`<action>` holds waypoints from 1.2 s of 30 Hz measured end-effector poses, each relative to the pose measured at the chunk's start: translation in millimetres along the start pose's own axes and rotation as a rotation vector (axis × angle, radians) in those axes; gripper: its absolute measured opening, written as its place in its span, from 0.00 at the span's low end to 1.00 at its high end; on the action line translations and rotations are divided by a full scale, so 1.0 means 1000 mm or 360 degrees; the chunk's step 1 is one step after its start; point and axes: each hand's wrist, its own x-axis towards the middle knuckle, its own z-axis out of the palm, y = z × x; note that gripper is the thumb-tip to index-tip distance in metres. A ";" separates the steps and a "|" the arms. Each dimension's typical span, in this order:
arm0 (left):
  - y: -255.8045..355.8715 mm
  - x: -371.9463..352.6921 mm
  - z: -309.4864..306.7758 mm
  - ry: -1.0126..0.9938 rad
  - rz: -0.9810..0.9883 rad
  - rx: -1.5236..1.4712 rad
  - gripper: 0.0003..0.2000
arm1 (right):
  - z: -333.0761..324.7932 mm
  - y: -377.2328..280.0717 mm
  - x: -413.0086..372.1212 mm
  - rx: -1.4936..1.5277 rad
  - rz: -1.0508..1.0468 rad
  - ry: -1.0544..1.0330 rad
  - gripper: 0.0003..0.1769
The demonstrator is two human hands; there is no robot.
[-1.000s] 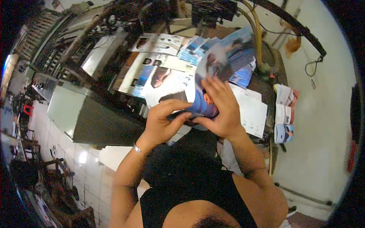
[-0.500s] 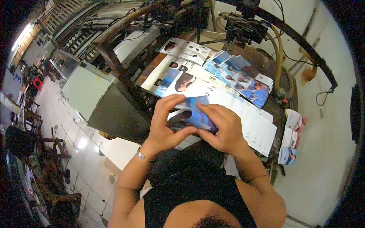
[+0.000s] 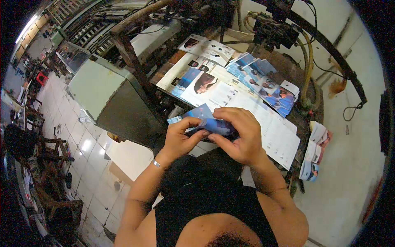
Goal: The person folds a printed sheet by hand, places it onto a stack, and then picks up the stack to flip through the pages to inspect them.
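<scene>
Between my two hands is a blue printed leaflet [image 3: 202, 114], bent over and raised above the near edge of the table. My left hand [image 3: 183, 138] pinches its left side with thumb and fingers. On the other side my right hand [image 3: 240, 131] grips it, fingers curled over the top and thumb underneath. Part of the leaflet is covered by the fingers. Just beyond my hands, large printed sheets [image 3: 263, 119] lie on the table. A fanned pile of folded blue leaflets [image 3: 267, 84] rests on them toward the back right.
A green-grey metal machine housing [image 3: 98, 90] stands at the left, beside a rusty frame bar [image 3: 127, 51]. Dark machinery with hoses [image 3: 275, 33] hangs at the back. More folded leaflets [image 3: 316, 150] lie beyond the table's right edge. Cardboard sheets [image 3: 127, 158] are low at the left.
The leaflet in my hands has been pressed flatter, and its upper left part now sticks out past my left fingers. My left hand has moved slightly down and its fingers have closed in.
</scene>
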 end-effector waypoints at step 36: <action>-0.011 -0.017 0.024 0.0050 -0.0023 -0.0077 0.10 | 0.029 0.009 -0.016 0.0347 0.0450 0.0102 0.10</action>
